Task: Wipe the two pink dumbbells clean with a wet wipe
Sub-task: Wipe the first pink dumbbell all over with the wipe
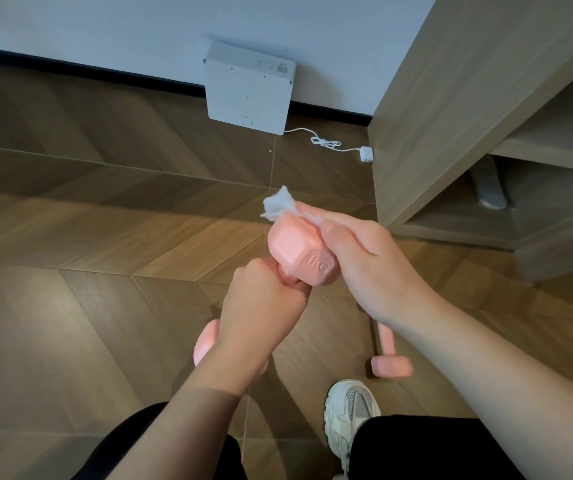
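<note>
Left hand (261, 306) gripped the pink hexagonal dumbbell (292, 247); right hand (364, 265) pinched a crumpled white wet wipe (278, 204) at its twelve o'clock end.

dumbbell (299, 251) | end face embossed "1KG" | white box (248, 88) label: unreadable

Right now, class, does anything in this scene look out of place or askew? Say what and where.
A white box leans tilted against the wall, its cable trailing loose across the floor towards the cabinet. The second pink dumbbell lies on the floor near the shoe.
</note>
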